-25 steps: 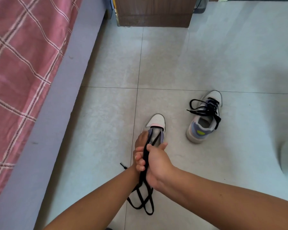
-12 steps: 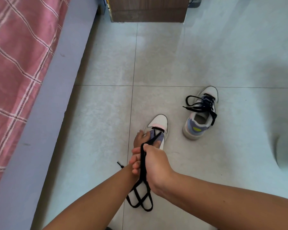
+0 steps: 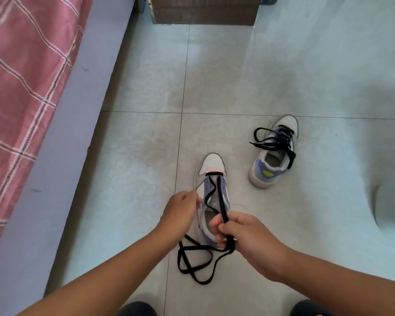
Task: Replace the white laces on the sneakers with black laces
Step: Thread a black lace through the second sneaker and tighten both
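The bed (image 3: 32,110) fills your left, its pink checked cover over a grey side panel, and a wooden cabinet (image 3: 205,10) stands at the top of the tiled floor (image 3: 135,156).

Two sneakers sit on the floor ahead of you. The far sneaker (image 3: 273,156), up and to the right, already carries a black lace through its eyelets, ends loose. The near sneaker (image 3: 211,179) lies between your hands, toe pointing away, and looks light enough to slide if you tug hard, so brace it.

Your right hand (image 3: 244,238) has its grip curled tight on the black lace (image 3: 221,197), which runs up from your fist to the lowest eyelets by the toe. Your left hand (image 3: 180,208) sits at the sneaker's left edge, fingers curled; it seems to pinch the other strand there, though the contact is too small to read surely. The slack lies in loops (image 3: 196,263) on the floor below your wrists.

No white lace is in view, so you are probably early in threading this second sneaker. The lace is soft, flat and limp: it will twist and won't push through a hole on its own. Take it near the stiff tip, which I can't make out here, and feed that first. Keep the loops from knotting.
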The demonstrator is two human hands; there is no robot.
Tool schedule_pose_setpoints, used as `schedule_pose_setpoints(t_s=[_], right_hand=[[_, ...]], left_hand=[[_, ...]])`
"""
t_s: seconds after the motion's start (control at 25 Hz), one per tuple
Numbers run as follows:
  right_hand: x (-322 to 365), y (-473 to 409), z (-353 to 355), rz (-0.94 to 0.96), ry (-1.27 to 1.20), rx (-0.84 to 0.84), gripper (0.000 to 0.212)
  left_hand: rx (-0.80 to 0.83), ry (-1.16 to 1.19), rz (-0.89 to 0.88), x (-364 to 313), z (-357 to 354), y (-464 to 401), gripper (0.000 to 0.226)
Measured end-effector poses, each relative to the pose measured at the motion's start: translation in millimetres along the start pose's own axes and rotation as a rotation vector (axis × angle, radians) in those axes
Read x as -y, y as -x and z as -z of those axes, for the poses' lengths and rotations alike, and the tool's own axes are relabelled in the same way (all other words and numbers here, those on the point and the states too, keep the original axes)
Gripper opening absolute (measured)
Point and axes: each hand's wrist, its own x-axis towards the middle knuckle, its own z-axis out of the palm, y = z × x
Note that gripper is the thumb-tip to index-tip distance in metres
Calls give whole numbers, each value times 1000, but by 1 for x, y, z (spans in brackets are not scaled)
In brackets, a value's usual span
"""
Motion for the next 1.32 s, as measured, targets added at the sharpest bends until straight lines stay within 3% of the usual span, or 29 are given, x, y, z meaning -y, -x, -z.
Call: schedule_pose_setpoints(t_s=[0.08,0.16,0.24,0.36,0.44,0.56,0.68,0.72,0.8,0.88,0.92,0.96,1.04,1.12,1.2,1.32], right_hand=[[-3,3,2,151,446,9,21],[-2,4,2,302,731,64,27],[5,7,4,327,719,17,30],[25,8,24,292,454,-219,24],[35,7,52,274,371,-287,14],[46,7,108,157,470,-307,7],[45,7,158,-51,636,-250,17],[41,6,169,-93,651,-236,20],[30,-1,178,-185,827,-218,24],[20,-15,175,-302,1303,-178,28],[16,-25,167,-263,1493,-170,31],[16,-36,153,-157,1527,-175,30],[20,-61,115,88,1268,-192,21],[26,-91,80,163,1014,-194,32],[27,-117,62,116,914,-174,41],[25,-135,60,117,771,-180,28]], left_hand=[[216,-76,44,-1,6,5,44],[319,-87,26,-2,6,10,37],[256,-71,-48,-2,9,12,27],[113,65,-69,-8,30,8,29],[34,87,-91,-11,55,-2,31],[-62,101,-98,-5,95,-20,32],[-82,118,-106,0,123,-34,30],[-30,14,-88,3,128,-38,28],[156,-451,72,10,131,-44,23],[333,-1064,239,19,118,-53,28],[324,-1252,190,22,107,-60,32],[265,-1303,51,23,91,-68,36],[114,-1007,-201,13,53,-81,35],[50,-764,-306,-4,18,-89,33],[28,-725,-291,-10,-4,-103,35],[70,-701,-209,-16,-10,-114,37]])
